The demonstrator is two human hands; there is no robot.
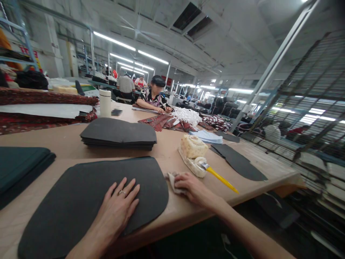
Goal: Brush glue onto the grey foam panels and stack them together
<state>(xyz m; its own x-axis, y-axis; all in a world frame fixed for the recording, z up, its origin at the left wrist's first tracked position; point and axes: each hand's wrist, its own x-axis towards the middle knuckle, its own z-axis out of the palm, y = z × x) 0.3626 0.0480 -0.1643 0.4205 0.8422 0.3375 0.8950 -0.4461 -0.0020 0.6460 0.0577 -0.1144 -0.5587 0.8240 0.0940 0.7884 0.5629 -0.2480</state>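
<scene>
My left hand (118,205) lies flat with fingers spread on a large dark grey panel (81,194) with rounded corners, at the near edge of the table. A ring shows on one finger. Just right of the panel, my right hand (188,185) is closed on a crumpled whitish cloth (172,180) resting on the table. Beyond that hand stands a glue-crusted container (192,145). A brush with a yellow handle (222,180) leans out of a small pale cup (199,162) beside it, its handle pointing toward me.
A stack of dark panels (118,133) sits behind the large one, and dark green pieces (21,165) lie at left. More dark pieces (239,162) are at right. A cream bottle (105,102) stands farther back. Across the table a person (155,95) handles patterned fabric.
</scene>
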